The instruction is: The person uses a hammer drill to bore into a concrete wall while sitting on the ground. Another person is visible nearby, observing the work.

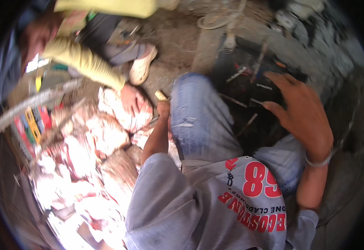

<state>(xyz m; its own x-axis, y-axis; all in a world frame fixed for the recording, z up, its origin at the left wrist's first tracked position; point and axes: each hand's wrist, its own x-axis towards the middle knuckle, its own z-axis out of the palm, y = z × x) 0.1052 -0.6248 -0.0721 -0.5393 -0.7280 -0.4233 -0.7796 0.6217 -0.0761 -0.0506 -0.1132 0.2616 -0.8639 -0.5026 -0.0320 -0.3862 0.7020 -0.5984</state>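
My left hand is beside my bent knee, its fingers closed round a short piece with a pale yellow end; the rest of that piece is hidden. My right hand is above a dark, sooty-looking surface, thumb and forefinger spread well apart. Near the thumb tip is a thin, light-coloured strip, and I cannot tell whether they touch. A brown stick and several small thin pieces are on the dark surface. Left of my left hand, another person's hand rests on a pinkish-white lump.
Several pinkish-white lumps are piled at my left, overexposed near the bottom. A yellow-and-red item is at the far left by a pale beam. The other person's shoe is ahead. Grey rubble and a cable are farther off.
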